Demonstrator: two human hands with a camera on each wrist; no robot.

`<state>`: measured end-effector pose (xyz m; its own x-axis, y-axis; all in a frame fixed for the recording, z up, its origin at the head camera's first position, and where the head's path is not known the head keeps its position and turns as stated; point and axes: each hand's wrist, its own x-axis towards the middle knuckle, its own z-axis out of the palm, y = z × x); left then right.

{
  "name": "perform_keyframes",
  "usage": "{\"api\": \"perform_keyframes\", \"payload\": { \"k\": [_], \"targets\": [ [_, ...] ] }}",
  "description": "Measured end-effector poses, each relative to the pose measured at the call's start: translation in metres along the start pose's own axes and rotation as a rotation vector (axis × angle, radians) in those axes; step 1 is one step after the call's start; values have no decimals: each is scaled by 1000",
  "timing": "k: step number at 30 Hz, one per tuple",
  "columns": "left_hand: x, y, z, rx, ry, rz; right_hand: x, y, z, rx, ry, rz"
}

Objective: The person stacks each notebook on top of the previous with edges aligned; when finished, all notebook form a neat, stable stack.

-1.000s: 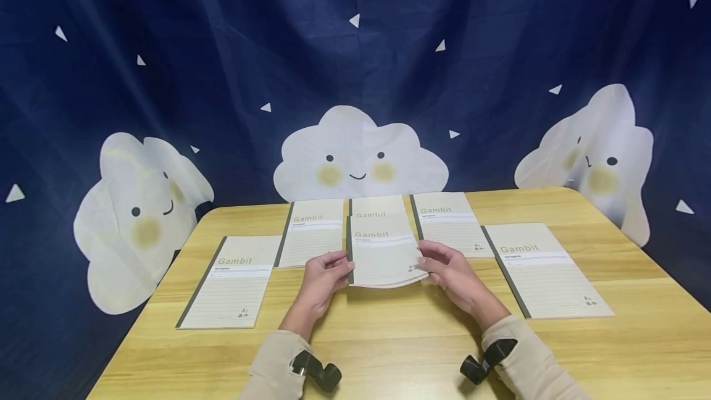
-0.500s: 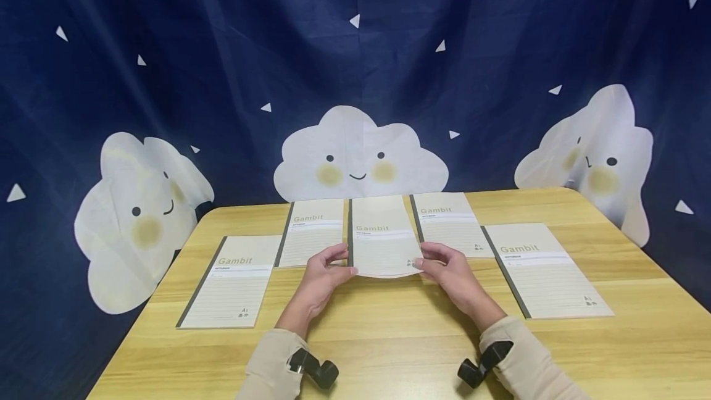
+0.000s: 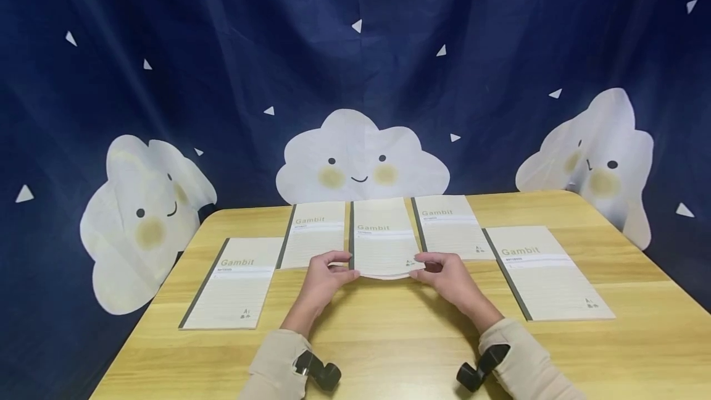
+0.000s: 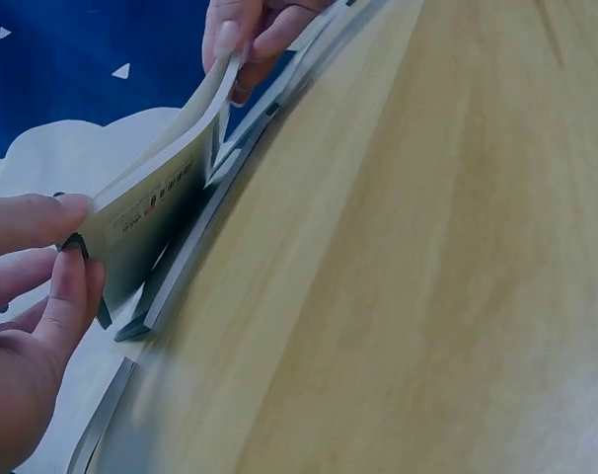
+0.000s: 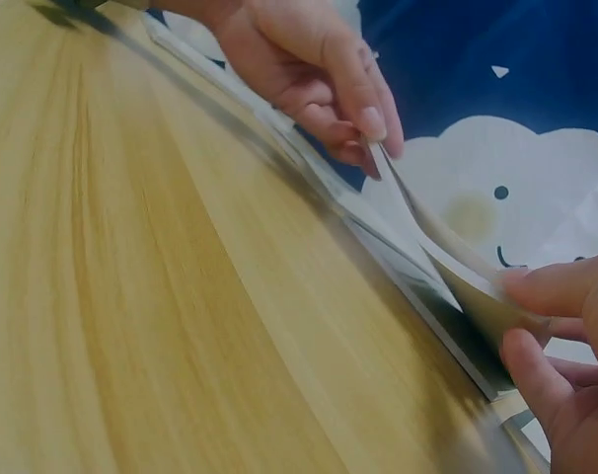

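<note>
Both hands hold one notebook point(image 3: 384, 245) by its near corners, between them and just beyond the fingertips. The left hand point(image 3: 324, 279) pinches the near left corner at the dark spine, thumb on top and fingers under; the left wrist view shows the thumb point(image 4: 42, 219) pressed on the cover and a finger curled below the edge. The right hand point(image 3: 449, 274) pinches the near right corner the same way, thumb over the cover, fingers beneath.

A second ago the notebook was held nearer the person, and the top of a second notebook with its title showed beyond it. Now it has been pushed away from the hands and lies squarely over that one, hiding it. Its near edge is still raised a little and bowed; the wrist views show it lifted off the lower notebook point(image 4: 181, 276), with a gap between. Both hands have moved forward with it.

Left of the left hand lie two more notebooks point(image 3: 313, 233) point(image 3: 233, 281); right of the right hand lie another two point(image 3: 449, 226) point(image 3: 544, 271), all flat on the table point(image 3: 389, 338).
</note>
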<state>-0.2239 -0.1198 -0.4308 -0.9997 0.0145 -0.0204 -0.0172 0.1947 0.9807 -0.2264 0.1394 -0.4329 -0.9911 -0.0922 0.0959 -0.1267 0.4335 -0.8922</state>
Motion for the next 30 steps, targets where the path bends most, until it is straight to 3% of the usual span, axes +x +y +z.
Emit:
{"api": "perform_keyframes", "payload": {
  "k": [4,8,19,25,30],
  "targets": [
    [1,-1,2,60,11,15,2,2,1,-87,2,-88],
    [2,-1,4,131,13,72,5,1,2,-154,15,-167],
    [12,4,7,413,1,215,20,3,1,-222,24,-241],
    [20,5,7,494,-21,214,27,4,4,-238,16,-278],
    [26,5,8,552,-27,208,35,6,6,-314,23,-301]
  ]
}}
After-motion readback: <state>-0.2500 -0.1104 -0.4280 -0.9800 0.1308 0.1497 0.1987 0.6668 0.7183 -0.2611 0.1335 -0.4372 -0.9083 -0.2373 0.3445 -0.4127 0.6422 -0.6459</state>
